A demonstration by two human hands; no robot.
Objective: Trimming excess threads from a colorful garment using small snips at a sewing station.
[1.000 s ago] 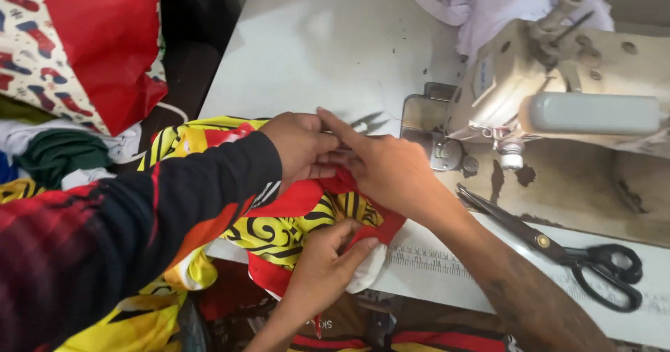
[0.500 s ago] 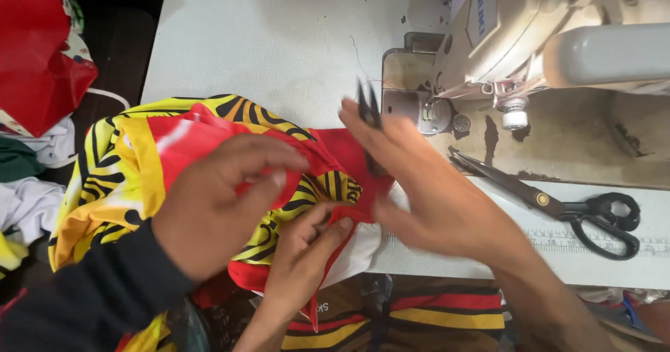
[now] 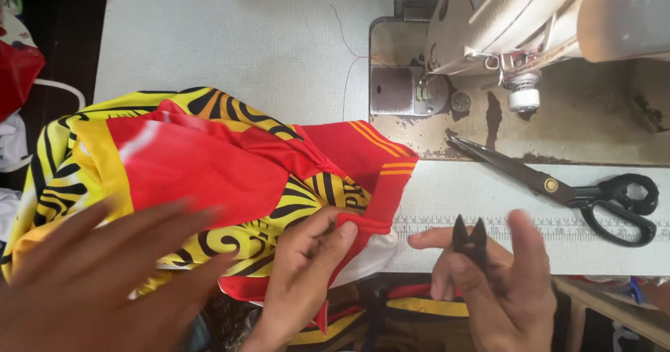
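Observation:
A red and yellow garment with black patterning [image 3: 209, 163] lies spread over the front left of the white sewing table [image 3: 230, 38]. My left hand [image 3: 307, 268] comes up from below and pinches the red hem near the garment's right corner. My right hand [image 3: 502, 289] hovers over the table's front edge, apart from the cloth, holding small black thread snips [image 3: 469, 240] with the tips pointing up. Another person's hand [image 3: 105, 275], large and blurred, reaches in at the lower left over the yellow part of the garment.
A cream sewing machine [image 3: 530, 17] stands at the back right, its needle plate [image 3: 398, 90] just beyond the garment's corner. Large black-handled scissors [image 3: 572, 191] lie to the right of the cloth. More red cloth [image 3: 17, 66] hangs off the table's left side.
My right hand has drawn back with the snips from the garment to the table's front edge. The other person's hand slid down and left off the cloth's middle. My left hand keeps its pinch.

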